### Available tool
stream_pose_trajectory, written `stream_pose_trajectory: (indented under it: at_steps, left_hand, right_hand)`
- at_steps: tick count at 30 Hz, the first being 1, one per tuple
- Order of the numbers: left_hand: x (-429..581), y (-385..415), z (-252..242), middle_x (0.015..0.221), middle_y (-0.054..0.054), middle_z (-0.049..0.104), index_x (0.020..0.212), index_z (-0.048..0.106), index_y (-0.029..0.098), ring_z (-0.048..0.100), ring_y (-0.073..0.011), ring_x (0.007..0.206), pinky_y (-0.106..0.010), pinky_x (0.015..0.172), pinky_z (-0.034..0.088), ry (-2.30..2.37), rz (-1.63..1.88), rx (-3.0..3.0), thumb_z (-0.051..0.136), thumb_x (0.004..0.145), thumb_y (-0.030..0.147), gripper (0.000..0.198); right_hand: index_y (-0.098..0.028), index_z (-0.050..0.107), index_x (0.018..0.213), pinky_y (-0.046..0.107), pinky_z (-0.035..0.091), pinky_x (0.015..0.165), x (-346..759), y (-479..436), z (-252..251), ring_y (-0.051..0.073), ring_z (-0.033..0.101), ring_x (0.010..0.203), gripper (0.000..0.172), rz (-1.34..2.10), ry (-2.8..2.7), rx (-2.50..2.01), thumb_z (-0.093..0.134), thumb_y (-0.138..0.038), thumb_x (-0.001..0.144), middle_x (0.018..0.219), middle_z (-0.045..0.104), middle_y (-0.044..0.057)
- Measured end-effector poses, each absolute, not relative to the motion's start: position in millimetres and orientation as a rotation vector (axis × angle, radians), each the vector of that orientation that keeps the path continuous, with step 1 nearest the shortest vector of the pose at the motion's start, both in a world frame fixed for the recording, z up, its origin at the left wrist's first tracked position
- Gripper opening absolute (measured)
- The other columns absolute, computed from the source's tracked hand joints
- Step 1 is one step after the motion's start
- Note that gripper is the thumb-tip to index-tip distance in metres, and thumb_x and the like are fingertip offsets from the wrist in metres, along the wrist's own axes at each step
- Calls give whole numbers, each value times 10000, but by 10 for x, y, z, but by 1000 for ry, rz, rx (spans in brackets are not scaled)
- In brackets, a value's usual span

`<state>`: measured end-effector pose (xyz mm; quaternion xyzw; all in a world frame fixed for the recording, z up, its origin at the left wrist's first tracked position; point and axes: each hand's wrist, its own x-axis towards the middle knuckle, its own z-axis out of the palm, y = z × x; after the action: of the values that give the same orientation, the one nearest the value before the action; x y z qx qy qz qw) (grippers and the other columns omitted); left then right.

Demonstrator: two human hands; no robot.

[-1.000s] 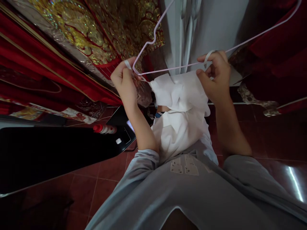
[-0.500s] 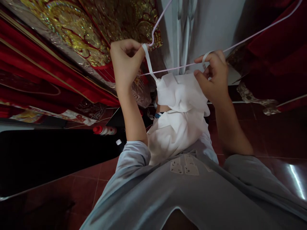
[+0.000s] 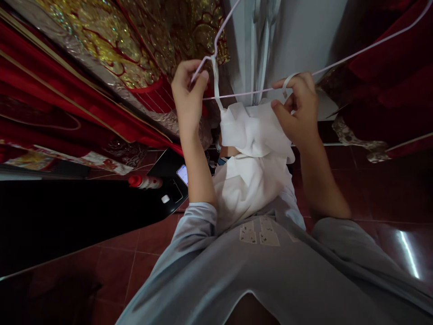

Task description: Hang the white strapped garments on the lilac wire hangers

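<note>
A pale pink wire clothes hanger point(image 3: 363, 47) stretches between my hands. My left hand point(image 3: 189, 92) is closed on its bent left end, pinching the wire between thumb and fingers. One strap point(image 3: 215, 83) of a white garment point(image 3: 252, 131) loops over the hanger just beside that hand. The other strap point(image 3: 290, 81) is hooked around the index finger of my right hand point(image 3: 299, 106), whose remaining fingers curl in at the hanger's lower bar. Soft white fabric hangs in folds below the bar, in front of my body.
Red and gold sequined garments point(image 3: 149, 40) hang at the left, dark red cloth point(image 3: 389, 81) at the right. On a black table point(image 3: 67, 212) are a red-capped bottle point(image 3: 145, 182), a small white case point(image 3: 165, 198) and a lit phone point(image 3: 182, 174). Metal handles point(image 3: 262, 49) rise ahead.
My left hand has let go of the strap, which now hangs on the hanger, and has shifted right onto the hanger's end. My right hand has barely moved.
</note>
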<state>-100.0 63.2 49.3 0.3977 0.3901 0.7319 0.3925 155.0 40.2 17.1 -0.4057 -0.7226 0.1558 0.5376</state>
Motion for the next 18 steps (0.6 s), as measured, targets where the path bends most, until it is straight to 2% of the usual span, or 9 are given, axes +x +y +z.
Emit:
stream_pose_trajectory:
  at_steps: [2, 4, 9, 12, 15, 18]
  left_hand:
    - [-912, 596, 350, 852, 58, 667, 930, 633, 253, 567, -174, 871, -309, 833, 454, 955, 1824, 907, 524, 1007, -85, 363]
    - [-759, 543, 222, 914, 58, 681, 928, 613, 273, 580, -176, 892, -304, 824, 457, 906, 1877, 685, 452, 1063, 4, 342]
    - [-400, 421, 81, 886, 1, 701, 917, 573, 244, 640, -183, 841, -350, 862, 475, 813, 1917, 781, 321, 1105, 103, 344]
    - [-402, 427, 83, 877, 15, 708, 928, 565, 268, 641, -190, 811, -362, 844, 478, 807, 1979, 911, 330, 1097, 108, 331]
    - [-505, 473, 92, 857, 11, 694, 922, 571, 282, 639, -219, 874, -385, 873, 463, 846, 2009, 938, 426, 1084, 188, 237]
    - [-564, 509, 99, 836, 6, 674, 887, 563, 295, 633, -241, 839, -402, 871, 458, 887, 2044, 967, 481, 1059, 253, 195]
  right_hand:
    - [-276, 606, 1024, 270, 343, 521, 1536, 397, 165, 54, 351, 552, 215, 360, -1719, -983, 619, -265, 810, 1074, 517, 16]
    - [-282, 612, 1043, 272, 357, 526, 1514, 374, 177, 57, 357, 557, 219, 359, -1732, -1001, 615, -285, 824, 1083, 520, 20]
    - [-335, 636, 1174, 250, 345, 521, 1520, 324, 238, 45, 369, 562, 341, 409, -1758, -1006, 604, -243, 847, 1127, 572, 9]
    - [-329, 572, 1331, 231, 318, 494, 1624, 391, 248, 32, 375, 541, 503, 458, -1730, -879, 565, -187, 849, 1178, 630, -2]
    - [-265, 611, 1302, 221, 334, 488, 1832, 525, 282, 38, 408, 536, 431, 345, -1497, -807, 523, -222, 882, 1103, 675, 26]
    - [-243, 610, 1286, 231, 412, 521, 2107, 648, 422, 72, 530, 631, 376, 352, -1471, -905, 496, -338, 940, 1083, 660, 53]
